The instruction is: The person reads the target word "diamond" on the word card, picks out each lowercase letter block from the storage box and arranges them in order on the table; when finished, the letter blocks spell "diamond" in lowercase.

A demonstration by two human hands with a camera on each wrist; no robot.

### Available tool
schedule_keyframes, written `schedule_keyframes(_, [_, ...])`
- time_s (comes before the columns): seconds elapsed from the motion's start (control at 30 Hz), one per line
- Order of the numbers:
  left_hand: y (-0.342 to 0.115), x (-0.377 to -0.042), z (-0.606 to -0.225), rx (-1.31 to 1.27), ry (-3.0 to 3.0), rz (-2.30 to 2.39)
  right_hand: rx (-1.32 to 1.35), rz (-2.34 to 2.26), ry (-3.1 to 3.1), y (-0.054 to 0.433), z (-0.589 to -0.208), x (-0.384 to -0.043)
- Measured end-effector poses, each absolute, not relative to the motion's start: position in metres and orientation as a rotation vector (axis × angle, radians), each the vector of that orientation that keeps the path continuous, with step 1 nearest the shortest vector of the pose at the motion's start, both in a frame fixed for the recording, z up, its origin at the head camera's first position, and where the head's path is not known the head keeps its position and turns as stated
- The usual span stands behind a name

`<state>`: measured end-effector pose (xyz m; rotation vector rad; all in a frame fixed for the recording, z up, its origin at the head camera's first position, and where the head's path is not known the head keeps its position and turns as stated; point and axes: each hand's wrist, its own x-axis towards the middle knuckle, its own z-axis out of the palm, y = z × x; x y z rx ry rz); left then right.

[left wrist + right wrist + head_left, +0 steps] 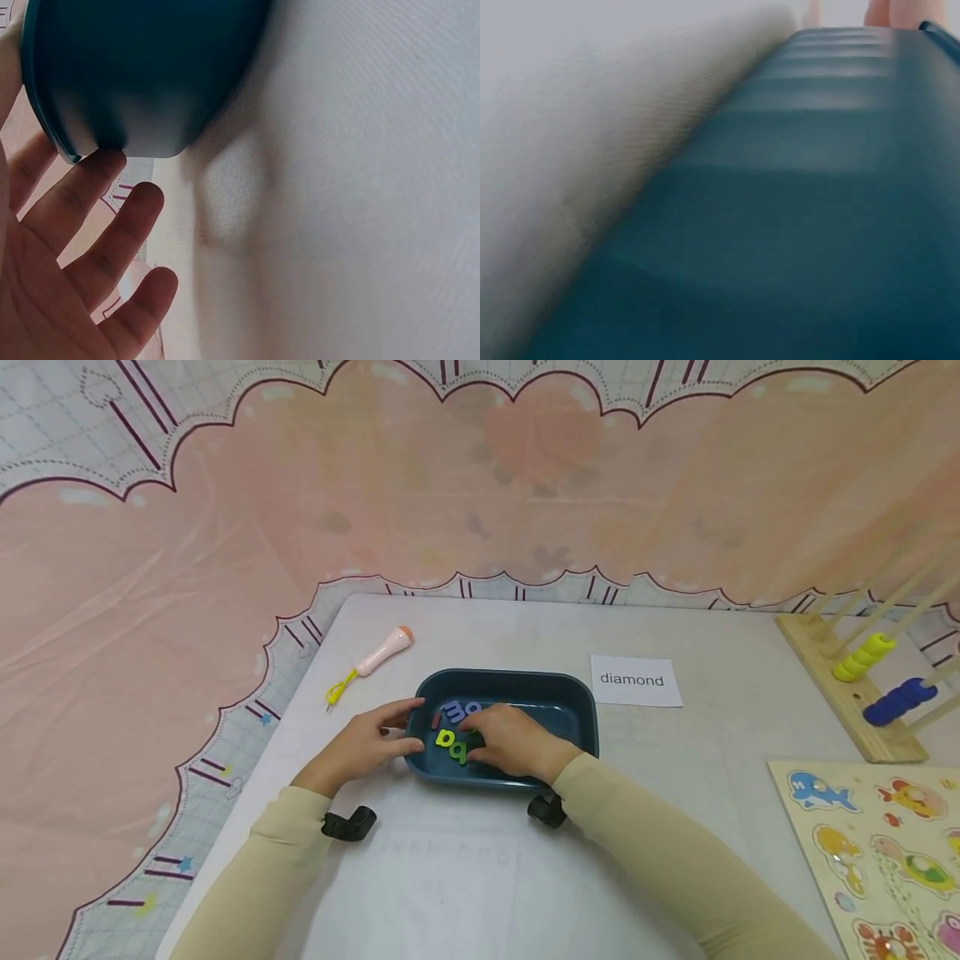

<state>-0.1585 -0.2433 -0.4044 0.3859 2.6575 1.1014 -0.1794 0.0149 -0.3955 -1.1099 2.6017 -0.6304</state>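
Note:
A dark teal tray (pixel 577 718) lies on the table with several small letters inside, bunched toward its left end. Among them are a purple m (pixel 453 711), a red stick-like letter (pixel 436 720), a yellow letter (pixel 446 738) and a green letter (pixel 458 752). My left hand (pixel 360 745) touches the tray's left end, fingers spread; the left wrist view shows fingertips (pixel 112 159) against its outer wall. Inside the tray, my right hand (pixel 517 743) reaches over the letters, with thumb and forefinger apart. It partly covers another purple letter (pixel 472 709) and a bit of green.
A white card (pixel 637 682) reading "diamond" lies right of the tray. Behind and left is a pink-handled tool (pixel 382 652) with a yellow end. At the right stand a wooden peg frame with beads (pixel 862 693) and an animal puzzle board (pixel 862 810).

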Motion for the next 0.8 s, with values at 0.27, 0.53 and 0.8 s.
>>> schedule_keyframes(0.27, [-0.243, -0.158, -0.405, 0.404, 2.664, 1.112, -1.139, -0.613, 2.575, 0.009, -0.402, -0.181])
schedule_keyframes(0.53, [-0.242, -0.160, -0.406, 0.400, 2.650, 1.121, -1.177, -0.587, 2.603, 0.008, -0.407, -0.181])
schedule_keyframes(0.8, [-0.243, -0.160, -0.407, 0.371, 2.640, 1.124, -1.238, -0.557, 2.612, 0.004, -0.409, -0.180])
